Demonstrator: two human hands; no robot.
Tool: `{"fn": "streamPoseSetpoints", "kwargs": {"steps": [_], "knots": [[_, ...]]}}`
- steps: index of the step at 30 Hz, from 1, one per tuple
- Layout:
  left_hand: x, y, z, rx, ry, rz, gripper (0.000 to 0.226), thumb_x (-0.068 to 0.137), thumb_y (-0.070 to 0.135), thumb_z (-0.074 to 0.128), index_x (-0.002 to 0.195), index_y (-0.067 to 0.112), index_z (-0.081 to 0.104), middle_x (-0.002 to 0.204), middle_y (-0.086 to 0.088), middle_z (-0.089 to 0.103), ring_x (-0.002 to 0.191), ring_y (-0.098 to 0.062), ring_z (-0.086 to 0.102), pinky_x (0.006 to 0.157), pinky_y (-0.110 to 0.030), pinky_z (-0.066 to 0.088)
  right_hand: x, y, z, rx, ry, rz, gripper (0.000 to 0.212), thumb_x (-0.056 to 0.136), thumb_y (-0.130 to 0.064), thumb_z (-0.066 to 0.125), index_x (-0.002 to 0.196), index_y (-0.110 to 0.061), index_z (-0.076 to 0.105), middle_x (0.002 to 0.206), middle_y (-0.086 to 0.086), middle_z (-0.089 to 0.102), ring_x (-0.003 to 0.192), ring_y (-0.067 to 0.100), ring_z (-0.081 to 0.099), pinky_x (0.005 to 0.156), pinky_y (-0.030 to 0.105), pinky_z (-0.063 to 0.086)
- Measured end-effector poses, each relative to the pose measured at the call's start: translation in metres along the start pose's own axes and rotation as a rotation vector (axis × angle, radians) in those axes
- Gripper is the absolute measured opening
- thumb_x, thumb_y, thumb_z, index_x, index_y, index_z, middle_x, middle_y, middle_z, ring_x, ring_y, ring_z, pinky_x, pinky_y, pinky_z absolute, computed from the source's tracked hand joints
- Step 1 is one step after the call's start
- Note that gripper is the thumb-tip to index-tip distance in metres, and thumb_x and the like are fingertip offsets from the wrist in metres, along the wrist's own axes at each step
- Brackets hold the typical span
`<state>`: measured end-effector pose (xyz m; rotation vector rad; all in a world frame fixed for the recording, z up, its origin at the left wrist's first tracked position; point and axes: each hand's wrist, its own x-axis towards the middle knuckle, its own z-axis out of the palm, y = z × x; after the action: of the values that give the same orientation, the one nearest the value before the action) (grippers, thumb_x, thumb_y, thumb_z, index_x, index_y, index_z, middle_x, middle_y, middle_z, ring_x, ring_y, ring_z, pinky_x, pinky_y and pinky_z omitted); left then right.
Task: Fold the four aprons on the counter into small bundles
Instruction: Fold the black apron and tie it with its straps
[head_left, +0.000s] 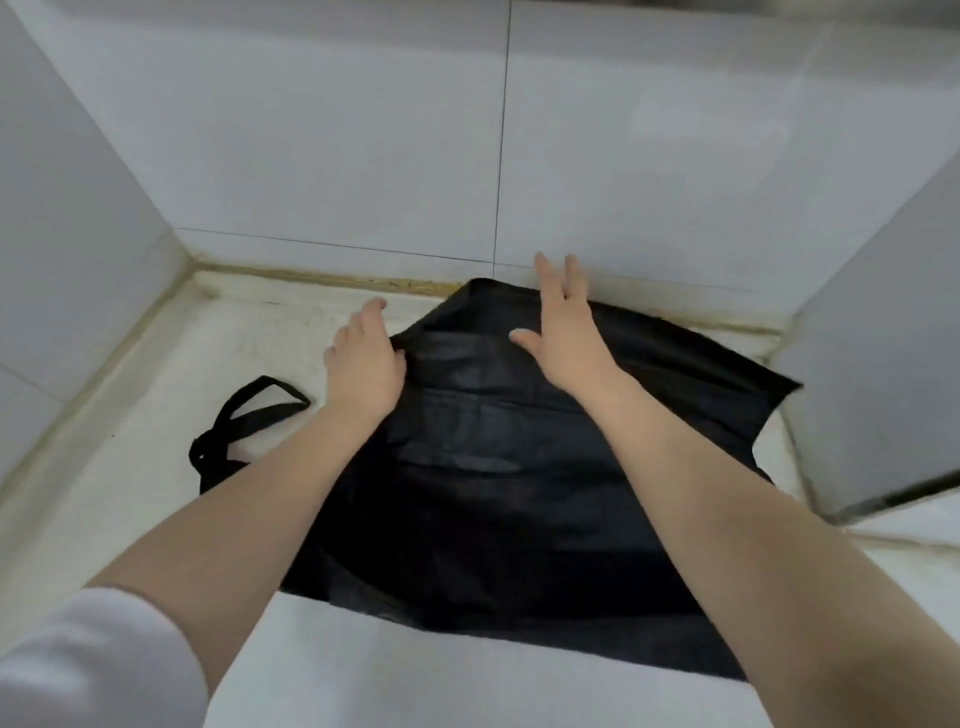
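1. a black apron (519, 457) lies spread on a pale counter (156, 467), its far edge near the white tiled wall (363, 156).
2. the left hand (363, 358) rests at the apron's left edge, fingers curled onto the cloth.
3. the right hand (566, 322) lies flat on the apron's far part, fingers straight and spread.
4. a black strap (249, 415) loops on the counter left of the apron.
5. a white sleeve (93, 660) shows at the lower left.

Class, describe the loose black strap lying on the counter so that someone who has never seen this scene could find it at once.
Start at the pale counter in the white-tiled corner, where a black apron is spread under both hands. Look beside the left hand, on the side away from the right hand. The strap is the narrow looped band on bare counter, unlike the broad flat cloth.
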<state>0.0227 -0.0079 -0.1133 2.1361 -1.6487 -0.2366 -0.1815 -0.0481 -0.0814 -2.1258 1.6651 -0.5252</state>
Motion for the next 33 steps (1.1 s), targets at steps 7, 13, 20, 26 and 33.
{"fn": "streamPoseSetpoints", "kwargs": {"steps": [7,13,20,26,33], "knots": [[-0.022,-0.023,0.044,0.232,-0.398,0.534,0.014,0.087,0.011,0.059,0.100,0.012,0.063,0.103,-0.011,0.058,0.095,-0.032,0.055,0.075,-0.038,0.046,-0.048,0.056,0.047,-0.244,-0.646,-0.081,0.045,0.092,-0.043,0.053,0.129,-0.018,0.053,0.138,0.004,0.043,0.124,0.024,0.046,0.104,0.035,0.037],[-0.046,-0.017,0.047,0.279,-0.764,0.261,0.040,0.093,0.035,0.051,0.128,0.017,0.054,0.124,-0.009,0.052,0.112,-0.026,0.053,0.096,-0.033,0.044,-0.088,0.074,0.041,-0.254,-0.876,-0.013,0.077,0.079,-0.054,0.065,0.143,-0.024,0.034,0.157,-0.003,0.010,0.142,0.022,0.016,0.113,0.038,0.028],[-0.072,-0.030,0.026,0.366,-0.954,0.237,0.076,0.085,0.048,0.060,0.145,0.016,0.026,0.147,-0.006,0.030,0.130,-0.028,0.037,0.107,-0.038,0.035,-0.116,0.057,0.044,-0.699,-0.569,-0.040,0.029,0.096,-0.022,0.048,0.124,-0.020,0.050,0.121,0.005,0.056,0.113,0.024,0.050,0.096,0.033,0.033],[-0.083,-0.044,0.005,0.247,-0.632,0.326,0.028,0.090,0.030,0.059,0.113,0.014,0.061,0.109,-0.007,0.063,0.103,-0.025,0.059,0.085,-0.033,0.047,-0.144,0.038,0.004,-0.449,-0.546,0.113,0.021,0.095,-0.021,0.039,0.083,-0.012,0.055,0.096,0.005,0.056,0.093,0.026,0.053,0.078,0.028,0.038],[-0.135,-0.024,-0.043,-0.086,-1.371,0.165,0.048,0.084,0.066,0.044,0.086,0.027,0.072,0.072,0.007,0.059,0.069,-0.016,0.056,0.081,-0.027,0.048,-0.202,0.015,0.001,-0.420,-1.062,0.595,0.015,0.080,-0.011,0.047,0.066,-0.007,0.052,0.063,0.008,0.051,0.053,0.021,0.047,0.052,0.023,0.040]]}}
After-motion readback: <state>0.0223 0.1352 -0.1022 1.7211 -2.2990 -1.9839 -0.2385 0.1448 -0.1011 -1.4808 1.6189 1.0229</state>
